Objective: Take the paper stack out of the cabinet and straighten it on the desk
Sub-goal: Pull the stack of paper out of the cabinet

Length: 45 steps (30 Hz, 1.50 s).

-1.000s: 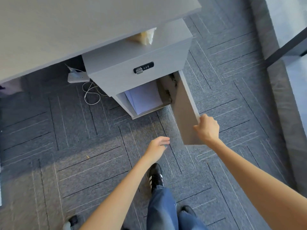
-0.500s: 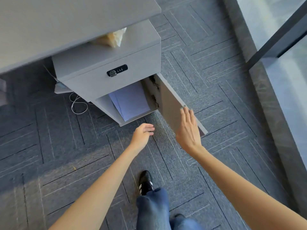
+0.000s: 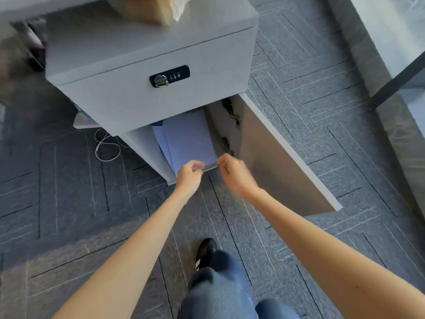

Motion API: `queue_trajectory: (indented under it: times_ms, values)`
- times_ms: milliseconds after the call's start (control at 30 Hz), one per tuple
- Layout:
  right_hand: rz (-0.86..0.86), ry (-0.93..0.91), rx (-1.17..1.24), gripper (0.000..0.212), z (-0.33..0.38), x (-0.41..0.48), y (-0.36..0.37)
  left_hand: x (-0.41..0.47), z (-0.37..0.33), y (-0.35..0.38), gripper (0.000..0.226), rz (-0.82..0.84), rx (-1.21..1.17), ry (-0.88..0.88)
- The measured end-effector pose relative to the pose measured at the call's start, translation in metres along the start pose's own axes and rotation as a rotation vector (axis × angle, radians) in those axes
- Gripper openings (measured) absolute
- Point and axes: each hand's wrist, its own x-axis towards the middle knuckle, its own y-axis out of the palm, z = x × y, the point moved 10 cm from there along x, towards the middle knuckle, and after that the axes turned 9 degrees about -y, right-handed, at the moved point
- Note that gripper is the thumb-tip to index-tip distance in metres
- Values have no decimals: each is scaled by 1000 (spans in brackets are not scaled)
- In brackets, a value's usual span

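A pale blue-white paper stack [image 3: 188,137] lies slightly fanned in the lower compartment of the grey cabinet [image 3: 128,100]. Its front edge reaches the compartment's lip. The cabinet door [image 3: 271,157] hangs wide open to the right. My left hand [image 3: 189,177] is at the stack's front edge with its fingers curled onto the paper. My right hand [image 3: 234,174] is at the stack's front right corner, thumb and fingers close to the edge; blur hides whether it grips. The grey desk [image 3: 16,6] shows only as a strip at the top left.
A locked drawer with a combination lock [image 3: 170,75] sits above the compartment. A brown wrapped packet [image 3: 149,8] lies on the cabinet top. A white cable [image 3: 107,148] loops on the carpet to the left. My shoe [image 3: 205,249] stands below; a dark post [image 3: 395,86] rises at right.
My right hand has let go of the door and both hands have moved forward to the front edge of the stack. The camera has come much closer to the cabinet.
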Motion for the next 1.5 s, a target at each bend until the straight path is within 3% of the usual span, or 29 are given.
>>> queue_trajectory:
  times_ms: [300, 467, 633, 800, 900, 1100, 1300, 1400, 1500]
  values:
    - [101, 201, 209, 33, -144, 127, 138, 179, 54, -14, 29, -181, -6, 24]
    - [206, 209, 108, 47, -186, 171, 177, 240, 76, -18, 37, -288, -60, 25]
    - [299, 114, -33, 63, -206, 203, 201, 280, 119, -26, 48, -402, -74, -152]
    - [385, 8, -142, 60, -213, 213, 227, 303, 151, -13, 51, -359, -24, -363]
    - [362, -52, -231, 57, -213, 212, 236, 312, 160, -11, 80, -408, -87, -471]
    - [279, -97, -216, 57, -217, 211, 227, 311, 163, -11, 75, -472, -294, -547]
    - [272, -105, -194, 55, -219, 213, 225, 318, 167, -9, 58, -431, -309, -531]
    - [244, -85, -165, 54, -222, 215, 223, 310, 155, -14, 45, -462, -208, -454]
    - [212, -79, -159, 54, -225, 215, 219, 301, 145, -16, 48, -514, -117, -377]
